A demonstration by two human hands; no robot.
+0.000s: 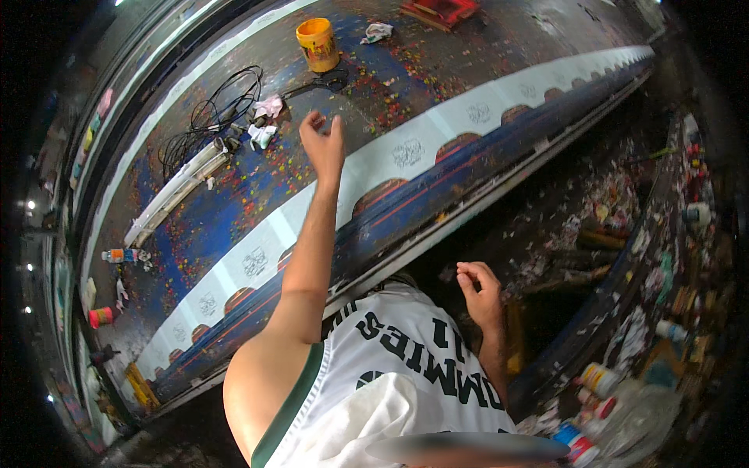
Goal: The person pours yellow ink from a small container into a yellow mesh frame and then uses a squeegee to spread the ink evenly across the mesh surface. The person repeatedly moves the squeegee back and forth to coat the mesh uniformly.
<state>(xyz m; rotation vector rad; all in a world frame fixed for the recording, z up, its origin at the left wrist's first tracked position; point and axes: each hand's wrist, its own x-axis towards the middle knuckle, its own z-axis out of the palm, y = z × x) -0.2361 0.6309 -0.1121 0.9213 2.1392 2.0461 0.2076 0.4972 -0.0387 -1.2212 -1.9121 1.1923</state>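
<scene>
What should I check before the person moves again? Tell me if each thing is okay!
1. Bare left hand empty: ok, it looks empty, thumb and fingers apart.
2. Bare right hand empty: ok, it looks empty, loosely curled near the body.
3. Round yellow bucket upright: ok, it stands on the dark, paint-spattered table.
4. Long white scalloped strip with black drawings stuck down: cannot tell.
5. Thin black cable tidy: not ok, it lies in loose loops.
6. Right side free of litter: not ok, scraps and a crumpled clear plastic bag lie there.

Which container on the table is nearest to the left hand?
The yellow bucket; the labelled bottle and small red container are both farther from the left hand.
</scene>
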